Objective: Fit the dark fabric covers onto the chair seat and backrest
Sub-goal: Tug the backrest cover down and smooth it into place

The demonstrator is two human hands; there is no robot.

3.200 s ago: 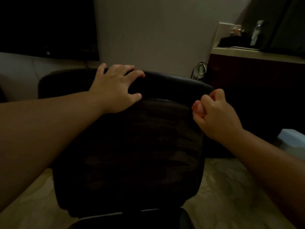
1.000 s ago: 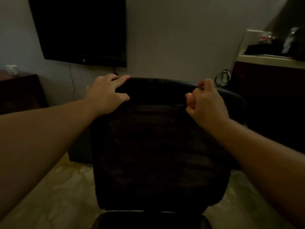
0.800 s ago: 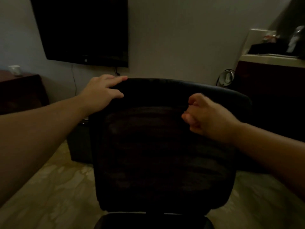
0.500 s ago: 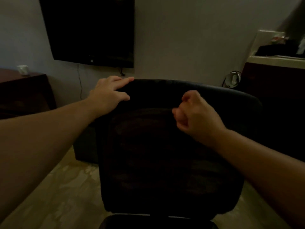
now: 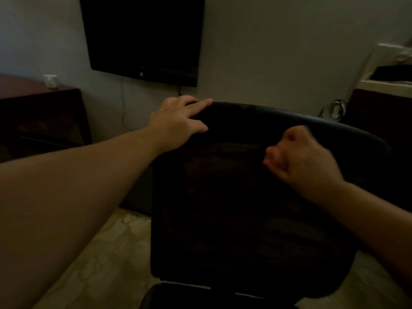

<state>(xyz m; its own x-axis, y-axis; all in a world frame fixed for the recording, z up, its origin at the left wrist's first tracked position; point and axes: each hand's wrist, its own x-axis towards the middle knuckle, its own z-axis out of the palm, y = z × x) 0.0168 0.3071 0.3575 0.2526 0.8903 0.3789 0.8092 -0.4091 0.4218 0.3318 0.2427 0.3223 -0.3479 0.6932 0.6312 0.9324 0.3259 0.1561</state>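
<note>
The chair backrest (image 5: 245, 219) stands upright in front of me, black and hard to read in the dim light. A dark fabric cover (image 5: 256, 123) lies over its top band, with its hem showing as a faint line across the mesh. My left hand (image 5: 178, 123) rests on the top left corner, index finger straight along the top edge and thumb on the front. My right hand (image 5: 298, 159) is curled in front of the upper middle and pinches the cover just below the hem line. A sliver of the seat (image 5: 200, 296) shows at the bottom.
A dark wall-mounted screen (image 5: 142, 34) hangs behind the chair. A dark wooden cabinet (image 5: 40, 121) with a small white cup (image 5: 50, 80) stands at the left. A counter (image 5: 385, 85) with dark things on it is at the right. Pale patterned floor (image 5: 95, 264) lies below.
My right hand has slid left from the backrest's upper right corner toward the middle and a little lower, staying curled. My left hand has stayed on the top left corner. My view has shifted.
</note>
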